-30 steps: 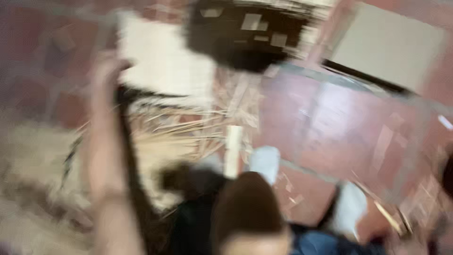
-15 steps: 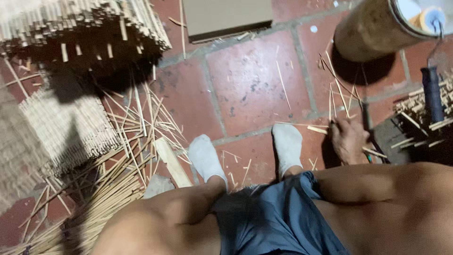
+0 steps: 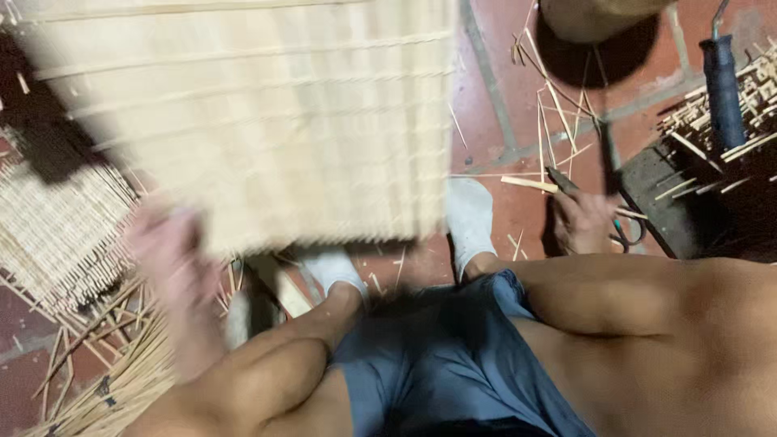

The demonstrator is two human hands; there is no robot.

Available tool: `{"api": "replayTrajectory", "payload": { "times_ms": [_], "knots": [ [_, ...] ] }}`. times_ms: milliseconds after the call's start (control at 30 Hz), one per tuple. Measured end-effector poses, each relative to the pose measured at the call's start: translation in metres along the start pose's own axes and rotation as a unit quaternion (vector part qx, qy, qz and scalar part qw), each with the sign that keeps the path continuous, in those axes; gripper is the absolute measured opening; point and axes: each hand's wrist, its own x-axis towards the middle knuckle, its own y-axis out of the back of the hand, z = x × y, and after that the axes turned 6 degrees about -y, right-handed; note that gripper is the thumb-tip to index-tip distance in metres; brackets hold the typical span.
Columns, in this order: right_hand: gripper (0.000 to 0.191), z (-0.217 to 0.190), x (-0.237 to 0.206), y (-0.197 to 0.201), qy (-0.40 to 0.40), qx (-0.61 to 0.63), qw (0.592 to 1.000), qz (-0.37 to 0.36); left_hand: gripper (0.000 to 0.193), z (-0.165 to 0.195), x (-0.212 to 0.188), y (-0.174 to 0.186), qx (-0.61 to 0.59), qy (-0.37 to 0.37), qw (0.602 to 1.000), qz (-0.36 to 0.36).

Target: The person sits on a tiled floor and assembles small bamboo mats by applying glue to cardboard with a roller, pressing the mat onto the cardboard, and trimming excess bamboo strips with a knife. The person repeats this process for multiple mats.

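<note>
Packages: none in view.
Labels: none in view.
Signs: none in view.
Screens: none in view.

Head-worn view, steeply down, close overhead.

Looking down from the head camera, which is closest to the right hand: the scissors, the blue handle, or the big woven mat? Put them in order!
From the right hand:
1. Scissors, touching it, on the floor.
2. Blue handle, up to the right, over the stick pile.
3. Woven mat, far across on the left, by the left hand.
</note>
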Motion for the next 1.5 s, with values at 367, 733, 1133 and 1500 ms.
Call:
{"api": "replayTrajectory", "payload": {
  "times_ms": [367, 733, 1133, 1500],
  "knots": [
    [0.018, -0.04, 0.077, 0.0, 0.022, -0.097, 0.982, -0.162, 0.048, -0.196, 0.013, -0.093, -0.053, 0.221, 0.973, -0.042],
    [0.039, -0.049, 0.095, 0.028, -0.082, 0.047, 0.985, -0.146, 0.025, -0.158, 0.003, -0.093, 0.231, 0.107, 0.961, -0.107],
    [0.014, -0.076, 0.101, 0.025, -0.041, -0.046, 0.994, 0.092, 0.049, -0.143, 0.008, -0.181, 0.323, -0.335, 0.825, -0.32],
    [0.026, -0.048, 0.115, -0.001, -0.194, 0.081, 0.964, -0.165, 0.067, -0.155, 0.035, -0.242, 0.352, -0.376, 0.751, -0.413]
  ]
}}
